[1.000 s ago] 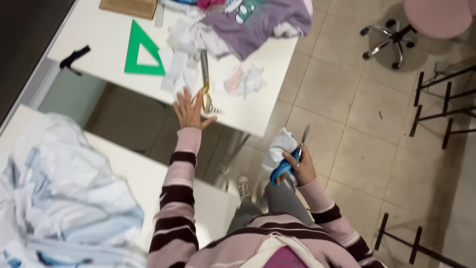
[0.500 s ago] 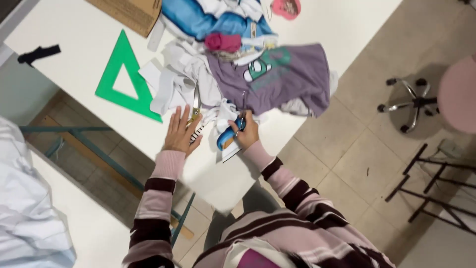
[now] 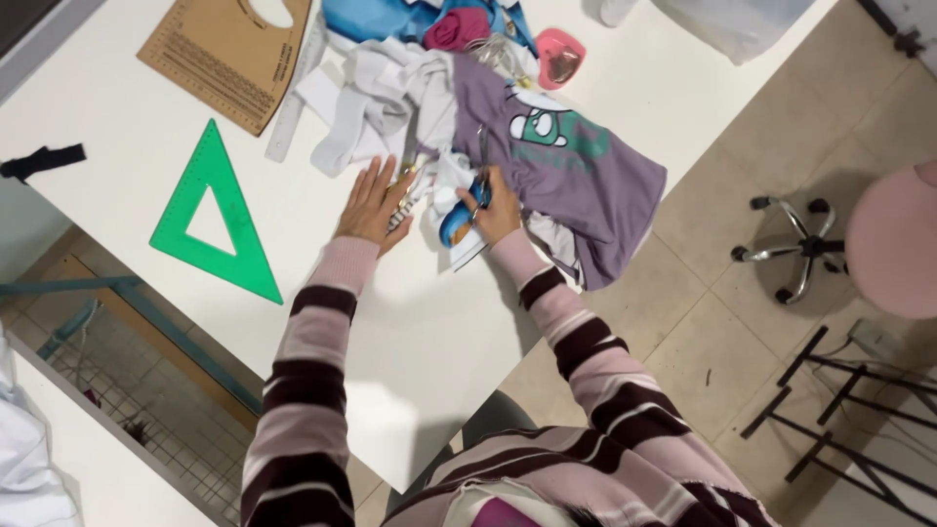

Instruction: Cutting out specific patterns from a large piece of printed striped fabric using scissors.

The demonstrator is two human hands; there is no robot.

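Hands at a cluttered cutting table

Scissors [image 3: 461,220] with blue handles sit gripped in the right hand [image 3: 496,207], fingers curled through the loops, blades lying over crumpled white cloth [image 3: 390,98]. One left hand [image 3: 373,205] lies flat and spread, palm down, holding nothing, its fingertips on the cloth's edge. One purple shirt [image 3: 576,176], soft and creased, lies just beside the right hand. One green plastic triangle [image 3: 217,220] and one brown cardboard pattern piece [image 3: 220,54], stiff and flat, rest on the smooth white table [image 3: 429,351].
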